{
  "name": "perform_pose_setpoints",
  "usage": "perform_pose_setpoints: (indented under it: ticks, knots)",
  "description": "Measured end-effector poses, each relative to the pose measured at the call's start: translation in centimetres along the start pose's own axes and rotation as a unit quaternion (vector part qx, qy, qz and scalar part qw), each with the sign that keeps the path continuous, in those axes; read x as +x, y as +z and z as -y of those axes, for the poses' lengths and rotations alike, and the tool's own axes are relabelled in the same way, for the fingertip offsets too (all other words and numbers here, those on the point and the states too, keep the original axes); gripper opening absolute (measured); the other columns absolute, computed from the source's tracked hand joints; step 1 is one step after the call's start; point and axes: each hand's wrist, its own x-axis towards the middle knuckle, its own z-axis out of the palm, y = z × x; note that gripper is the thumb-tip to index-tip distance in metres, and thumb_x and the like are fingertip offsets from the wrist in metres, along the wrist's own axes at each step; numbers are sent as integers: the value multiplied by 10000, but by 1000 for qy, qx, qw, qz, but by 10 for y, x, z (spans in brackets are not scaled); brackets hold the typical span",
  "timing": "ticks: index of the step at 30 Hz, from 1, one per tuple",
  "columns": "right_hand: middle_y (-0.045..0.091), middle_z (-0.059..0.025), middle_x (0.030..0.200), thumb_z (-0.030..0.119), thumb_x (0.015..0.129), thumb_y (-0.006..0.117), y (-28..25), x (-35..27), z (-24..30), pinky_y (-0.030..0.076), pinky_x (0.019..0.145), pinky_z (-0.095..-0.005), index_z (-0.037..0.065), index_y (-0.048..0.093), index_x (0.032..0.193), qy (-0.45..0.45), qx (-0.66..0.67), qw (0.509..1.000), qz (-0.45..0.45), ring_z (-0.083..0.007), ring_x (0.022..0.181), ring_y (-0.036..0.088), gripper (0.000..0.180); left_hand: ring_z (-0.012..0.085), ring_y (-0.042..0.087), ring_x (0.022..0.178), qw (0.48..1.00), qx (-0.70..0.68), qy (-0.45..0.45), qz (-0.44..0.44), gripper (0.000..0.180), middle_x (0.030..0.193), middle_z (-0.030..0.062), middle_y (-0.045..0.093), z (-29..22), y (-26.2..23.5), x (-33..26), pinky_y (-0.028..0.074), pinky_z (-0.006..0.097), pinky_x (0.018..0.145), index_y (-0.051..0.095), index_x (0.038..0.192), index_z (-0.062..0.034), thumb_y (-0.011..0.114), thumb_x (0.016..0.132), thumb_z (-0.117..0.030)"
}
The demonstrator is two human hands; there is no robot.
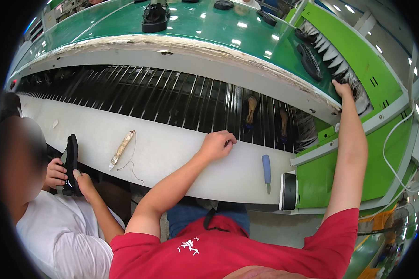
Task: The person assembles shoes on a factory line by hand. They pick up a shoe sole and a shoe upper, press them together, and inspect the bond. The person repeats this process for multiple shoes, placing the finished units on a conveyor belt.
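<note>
— Where is the right hand?
— Stretched up to the green conveyor belt, fingers at a black sole beside the white brush strips — whether its grip has closed I cannot tell.
— And the left hand?
— Curled in a loose fist on the white table, gripping nothing — a blue-handled tool lies near.

Left hand rests on the surface, between a knife to its left and a tool to its right. Slatted rack lies behind the surface, conveyor belt above it. Right hand reaches up to the belt's right end, near a shoe sole. Co-worker's hands hold a shoe far left.
</note>
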Motion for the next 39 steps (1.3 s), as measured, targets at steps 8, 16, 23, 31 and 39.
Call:
perform_pose_setpoints:
  ticks: [8,16,23,31,39]
  knots:
    - [684,-221,1489,827,782,756,-36,-101,60,522,1108,-532,86,634,1507,-69,-51,995,-59,-385,1366,672,1044,269,720,739,999,31,6,-9,129,907,68,757,0,0,3,581,393,708,801,946,-91,695,876,-71]
    - [759,-201,1243,657,750,895,-38,-125,81,565,986,-456,52,664,1366,-265,247,922,-136,-336,1142,738,894,257,750,762,1000,8,-2,10,149,953,102,786,1,-1,4,593,369,716,813,985,-57,695,895,-45]
    - [763,-155,1146,103,999,795,-72,-200,72,575,917,-313,-26,541,1483,-253,688,635,-245,-181,1009,729,562,235,744,747,1000,0,-2,4,149,946,117,783,4,-1,2,585,350,700,812,972,-31,687,892,-32]
    - [695,-120,1300,7,1037,735,-89,-396,21,548,1036,-315,-11,488,1569,-401,693,581,-144,-169,1168,675,587,180,749,784,989,-141,-27,-27,195,970,94,795,0,-2,-6,589,339,731,775,1126,-19,690,952,-37]
    - [725,-77,1147,32,963,837,23,-435,28,562,893,-279,36,528,1549,-344,682,638,97,-118,955,679,662,135,687,1041,940,-324,-4,-104,355,1228,91,721,-117,-33,13,573,289,861,591,1458,-7,529,1175,-211]
